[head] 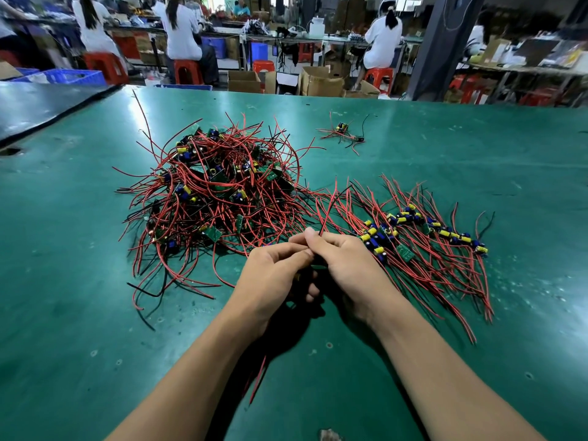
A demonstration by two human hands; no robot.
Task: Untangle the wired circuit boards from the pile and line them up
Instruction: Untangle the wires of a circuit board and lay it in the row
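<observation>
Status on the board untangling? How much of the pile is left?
Partway, probably under half. Done: a lined-up row of boards on the right, wires trailing toward the person. In hand: left hand and right hand pinch one wired board between pile and row. Left: the tangled pile, which looks like the bigger share, plus a small stray cluster farther back.

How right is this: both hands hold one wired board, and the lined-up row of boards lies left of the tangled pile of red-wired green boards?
Wrong on one point. In the head view the lined-up row of boards lies right of the tangled pile of red-wired boards, not left. The left hand and right hand do hold one wired board.
</observation>
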